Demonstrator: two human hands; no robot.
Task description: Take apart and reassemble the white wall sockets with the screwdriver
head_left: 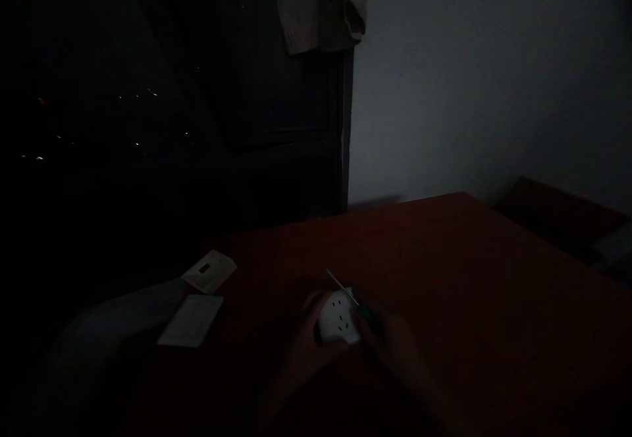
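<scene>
Socket sits over the reddish counter, pinched in the left hand's fingers. Right hand's fingers are wrapped round a green-handled screwdriver, its shaft angled across the socket's top corner.

The left hand grips a white wall socket by its side over the reddish table, and the right hand holds a screwdriver by its green handle, the shaft slanting across the socket's top corner. Off to the left lie a white plate and a pale card (terribly dark in here).
</scene>
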